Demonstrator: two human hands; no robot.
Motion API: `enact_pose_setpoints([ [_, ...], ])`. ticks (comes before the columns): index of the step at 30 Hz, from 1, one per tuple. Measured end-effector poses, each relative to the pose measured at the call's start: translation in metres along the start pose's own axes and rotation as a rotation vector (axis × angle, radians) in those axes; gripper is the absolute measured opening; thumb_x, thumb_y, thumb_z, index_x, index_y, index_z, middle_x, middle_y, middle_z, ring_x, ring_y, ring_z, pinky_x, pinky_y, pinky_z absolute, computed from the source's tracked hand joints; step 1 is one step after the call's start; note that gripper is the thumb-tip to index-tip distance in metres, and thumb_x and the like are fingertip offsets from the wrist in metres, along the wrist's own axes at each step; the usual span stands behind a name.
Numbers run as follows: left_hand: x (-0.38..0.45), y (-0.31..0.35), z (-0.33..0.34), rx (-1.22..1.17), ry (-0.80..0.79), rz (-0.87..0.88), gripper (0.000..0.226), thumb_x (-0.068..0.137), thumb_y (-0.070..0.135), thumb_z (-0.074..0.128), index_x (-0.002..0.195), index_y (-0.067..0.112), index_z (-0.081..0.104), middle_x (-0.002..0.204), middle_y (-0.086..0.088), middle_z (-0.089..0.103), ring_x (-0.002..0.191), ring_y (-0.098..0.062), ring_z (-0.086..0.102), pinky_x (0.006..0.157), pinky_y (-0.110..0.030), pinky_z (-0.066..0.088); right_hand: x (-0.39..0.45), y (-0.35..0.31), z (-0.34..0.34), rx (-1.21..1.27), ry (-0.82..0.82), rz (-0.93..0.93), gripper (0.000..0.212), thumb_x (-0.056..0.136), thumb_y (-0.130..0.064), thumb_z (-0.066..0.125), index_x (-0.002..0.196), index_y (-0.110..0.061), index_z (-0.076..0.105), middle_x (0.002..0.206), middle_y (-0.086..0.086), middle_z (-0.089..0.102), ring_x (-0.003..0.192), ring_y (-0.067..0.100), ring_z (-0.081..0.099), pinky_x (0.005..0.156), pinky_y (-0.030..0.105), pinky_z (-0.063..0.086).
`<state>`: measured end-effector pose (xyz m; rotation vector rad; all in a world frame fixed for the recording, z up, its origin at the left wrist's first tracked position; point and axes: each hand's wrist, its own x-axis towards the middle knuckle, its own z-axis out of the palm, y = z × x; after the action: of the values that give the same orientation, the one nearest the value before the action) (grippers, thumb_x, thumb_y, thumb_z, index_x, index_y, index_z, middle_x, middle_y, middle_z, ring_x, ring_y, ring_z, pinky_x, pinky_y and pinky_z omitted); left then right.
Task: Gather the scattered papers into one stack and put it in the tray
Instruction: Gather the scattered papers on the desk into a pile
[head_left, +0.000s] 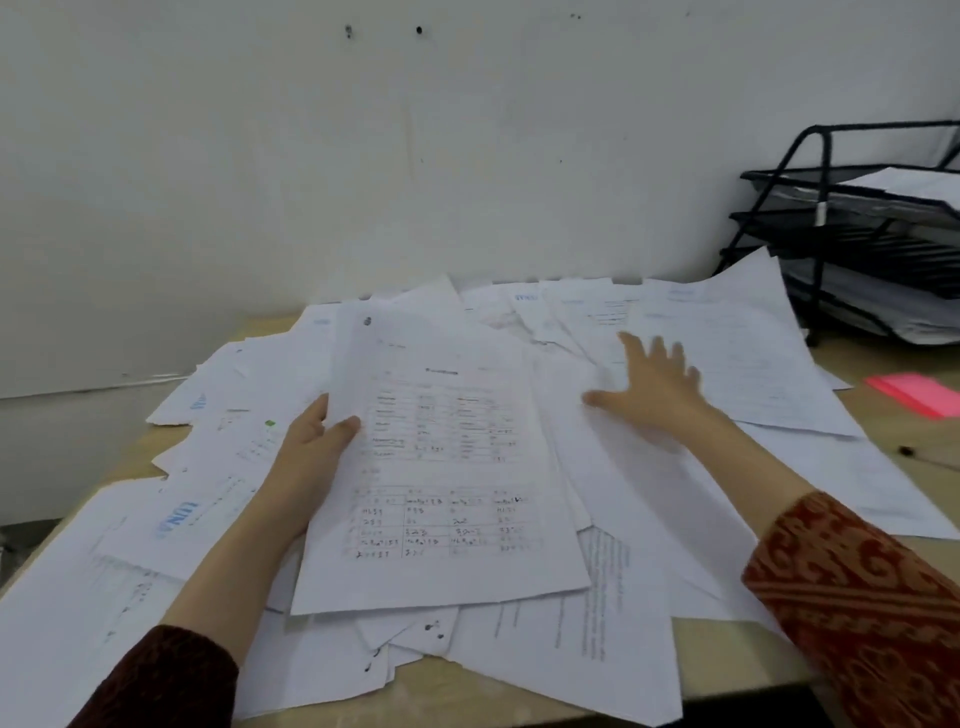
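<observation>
Several white printed papers (613, 613) lie scattered and overlapping across the wooden desk (737, 670). My left hand (311, 441) grips the left edge of a sheet with tables (447, 478), thumb on top, holding it above the pile. My right hand (649, 384) lies flat with spread fingers on papers at the right of the middle. A black wire tiered tray (862, 228) stands at the back right by the wall, with papers on its shelves.
A pink sticky-note pad (919, 395) lies on the desk at the right edge. A dark pen tip (906, 451) shows just below it. The white wall (363, 156) runs close behind the desk. The desk's front edge is near me.
</observation>
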<state>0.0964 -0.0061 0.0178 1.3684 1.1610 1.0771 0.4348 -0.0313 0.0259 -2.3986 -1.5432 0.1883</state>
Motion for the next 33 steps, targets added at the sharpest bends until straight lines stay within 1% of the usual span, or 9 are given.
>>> enact_pose_setpoints([
  [2,-0.001,0.002,0.013,-0.038,0.007,-0.025,0.025,0.099,0.010,0.044,0.118,0.020,0.057,0.104,0.004,0.069,0.085,-0.016,0.069,0.065,-0.028,0.052,-0.009,0.033,0.001,-0.006,-0.047,0.143,0.094,0.079,-0.067,0.052,0.149,-0.019,0.011,0.154,0.016,0.016,0.141,0.038,0.015,0.111,0.048,0.019],
  [5,0.001,0.007,0.039,-0.076,0.007,-0.094,0.026,0.100,0.009,0.043,0.122,0.014,0.055,0.103,-0.001,0.065,0.083,-0.017,0.064,0.061,-0.028,0.048,-0.017,0.052,0.007,0.045,0.124,0.107,0.047,0.092,-0.049,0.048,0.122,-0.013,0.050,0.119,0.012,0.058,0.109,0.032,0.053,0.081,0.035,0.042],
  [10,0.005,0.006,0.062,-0.061,-0.010,-0.164,0.030,0.101,0.009,0.041,0.129,0.010,0.052,0.108,-0.007,0.061,0.080,-0.015,0.061,0.059,-0.026,0.046,-0.018,0.037,0.005,0.493,0.427,-0.136,0.029,0.097,-0.011,0.040,0.070,-0.005,0.048,0.064,0.007,0.049,0.062,0.022,0.046,0.053,0.027,0.031],
  [15,0.006,0.004,0.054,-0.061,-0.042,-0.221,0.029,0.101,0.012,0.042,0.128,0.012,0.051,0.116,-0.007,0.064,0.089,-0.021,0.065,0.064,-0.031,0.051,-0.026,0.018,0.007,1.002,0.219,-0.322,0.029,0.092,-0.004,0.040,0.085,-0.012,0.067,0.085,0.000,0.063,0.071,0.009,0.054,0.065,0.021,0.042],
  [19,0.006,0.005,0.045,-0.142,-0.087,-0.283,0.027,0.100,0.012,0.043,0.124,0.016,0.054,0.112,-0.009,0.068,0.096,-0.030,0.068,0.073,-0.040,0.056,-0.025,0.017,0.007,1.030,0.075,-0.379,0.041,0.085,0.015,0.039,0.062,-0.011,0.060,0.117,0.004,0.058,0.101,-0.005,0.052,0.075,0.004,0.041],
  [22,0.008,0.004,0.041,-0.206,-0.127,-0.297,0.026,0.100,0.012,0.043,0.121,0.018,0.057,0.112,-0.010,0.070,0.099,-0.031,0.068,0.080,-0.044,0.055,-0.015,0.033,0.005,0.956,0.018,-0.404,0.040,0.076,0.014,0.036,0.054,-0.013,0.055,0.123,0.002,0.057,0.112,0.006,0.051,0.091,0.017,0.044],
  [25,0.008,0.003,0.043,-0.214,-0.149,-0.277,0.020,0.099,0.011,0.046,0.108,0.016,0.063,0.100,-0.004,0.074,0.087,-0.021,0.071,0.069,-0.034,0.057,-0.002,0.042,0.005,0.942,-0.069,-0.434,0.052,0.085,0.018,0.032,0.049,-0.015,0.052,0.124,-0.001,0.057,0.123,0.016,0.048,0.108,0.046,0.035],
  [28,0.002,0.004,0.050,-0.122,-0.078,-0.245,0.031,0.098,0.007,0.045,0.068,0.007,0.049,0.058,-0.007,0.058,0.047,-0.008,0.058,0.046,-0.018,0.044,0.009,0.035,-0.006,0.935,-0.241,-0.504,0.047,0.087,0.005,0.038,0.047,-0.017,0.051,0.133,-0.005,0.054,0.131,0.013,0.042,0.108,0.037,0.033],
  [33,0.002,0.004,0.050,-0.229,-0.034,-0.271,0.036,0.101,0.022,0.040,0.069,0.007,0.045,0.061,-0.008,0.049,0.054,-0.014,0.050,0.045,-0.018,0.041,0.036,0.009,-0.015,0.924,-0.481,-0.495,0.053,0.091,0.015,0.027,0.048,-0.010,0.046,0.140,-0.005,0.049,0.132,0.009,0.038,0.101,0.029,0.038],
])
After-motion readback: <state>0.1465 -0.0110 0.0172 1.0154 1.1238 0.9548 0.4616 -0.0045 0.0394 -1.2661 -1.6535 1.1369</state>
